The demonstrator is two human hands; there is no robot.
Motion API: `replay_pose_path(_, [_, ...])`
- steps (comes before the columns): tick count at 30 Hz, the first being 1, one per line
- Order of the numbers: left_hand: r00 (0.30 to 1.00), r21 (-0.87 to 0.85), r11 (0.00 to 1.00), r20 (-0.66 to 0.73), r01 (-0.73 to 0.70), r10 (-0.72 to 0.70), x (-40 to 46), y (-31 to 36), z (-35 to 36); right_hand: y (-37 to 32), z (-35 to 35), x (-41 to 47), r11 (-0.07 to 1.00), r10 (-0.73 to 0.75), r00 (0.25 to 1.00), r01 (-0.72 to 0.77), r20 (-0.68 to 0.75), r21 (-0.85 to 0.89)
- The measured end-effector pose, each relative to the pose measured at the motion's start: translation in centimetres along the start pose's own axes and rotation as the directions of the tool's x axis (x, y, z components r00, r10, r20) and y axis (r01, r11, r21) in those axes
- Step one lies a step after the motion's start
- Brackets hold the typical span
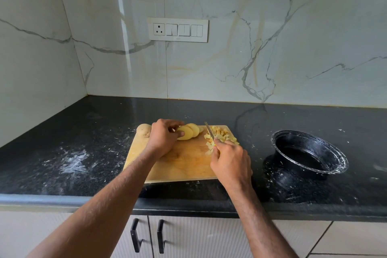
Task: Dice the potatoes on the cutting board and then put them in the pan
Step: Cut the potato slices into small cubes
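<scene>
While the black counter (83,132) is carrying everything, the wooden cutting board (184,163) is lying under both hands and the black pan (310,157) is standing well to the right of the right grip. The left hand (163,138) is clamped on the sliced potatoes (187,132), with a whole potato (144,130) just left of that grip. The right hand (230,161) is clamped on the knife (210,131), its blade lying beside the diced pieces (222,135) just beyond that grip.
</scene>
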State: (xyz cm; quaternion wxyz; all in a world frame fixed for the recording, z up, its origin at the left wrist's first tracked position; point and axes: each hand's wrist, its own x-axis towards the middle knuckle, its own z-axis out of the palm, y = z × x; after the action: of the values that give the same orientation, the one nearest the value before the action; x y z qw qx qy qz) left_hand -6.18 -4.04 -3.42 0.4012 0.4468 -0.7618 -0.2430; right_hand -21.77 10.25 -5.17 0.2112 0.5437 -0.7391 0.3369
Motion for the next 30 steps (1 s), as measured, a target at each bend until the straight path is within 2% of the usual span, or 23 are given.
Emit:
replay_pose_path(4, [0.998,0.019,0.999,-0.034,0.043,-0.043,0.3,-0.4,-0.2,-0.1,0.0,-0.2,1.000,-0.009,1.000,0.010,0.009,-0.009])
replay_pose_path(9, [0.998,0.034,0.998,-0.001,0.057,-0.057,1.2,-0.3,-0.1,0.0,0.0,-0.2,1.000,-0.022,0.999,0.022,0.045,-0.003])
replay_pose_path(17, [0.999,0.022,1.000,0.034,-0.017,0.016,1.1,-0.7,-0.7,0.1,0.2,0.0,1.000,-0.014,0.996,0.012,0.086,0.024])
replay_pose_path(25, [0.998,-0.098,0.994,-0.020,0.050,-0.053,1.0,-1.0,-0.9,0.1,0.2,-0.1,1.000,-0.010,0.996,0.008,0.087,0.020])
replay_pose_path(30, [0.997,-0.129,0.991,-0.057,0.042,-0.049,0.8,-0.5,-1.3,0.1,0.2,-0.1,1.000,-0.008,0.997,0.006,0.080,0.027])
